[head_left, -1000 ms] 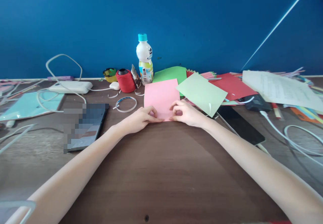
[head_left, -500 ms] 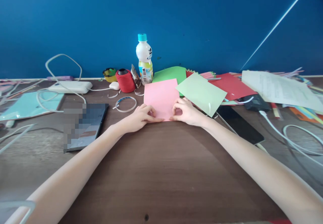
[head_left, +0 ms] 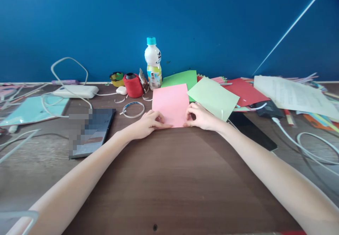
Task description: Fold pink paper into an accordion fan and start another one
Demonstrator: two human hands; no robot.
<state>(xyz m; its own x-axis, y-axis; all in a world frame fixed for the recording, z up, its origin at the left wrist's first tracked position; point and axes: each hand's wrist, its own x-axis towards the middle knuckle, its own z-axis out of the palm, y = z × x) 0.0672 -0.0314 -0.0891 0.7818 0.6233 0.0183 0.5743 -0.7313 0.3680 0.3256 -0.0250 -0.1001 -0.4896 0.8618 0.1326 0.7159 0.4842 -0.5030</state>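
Note:
A pink sheet of paper [head_left: 171, 102] lies on the brown desk [head_left: 169, 178]. At its near left, my left hand [head_left: 145, 125] is closed, thumb and finger pressed onto the front edge. My right hand [head_left: 201, 118] pinches the same edge near the right corner, its fingers curled. A pale green sheet [head_left: 215, 97] overlaps the pink one's upper right side and sits just behind my right hand. Beyond them lies a bright green sheet [head_left: 180, 78], partly covered.
A bottle with a teal cap [head_left: 153, 64], a red roll [head_left: 133, 86] and a clear ring [head_left: 133, 109] stand or lie behind my left hand. A tablet [head_left: 97, 132] is at left, a black phone [head_left: 251, 129] at right. White cables [head_left: 304, 146] trail on the right.
My right hand has slid to the right along the paper's front edge, toward its corner. My left hand stays in place on the sheet.

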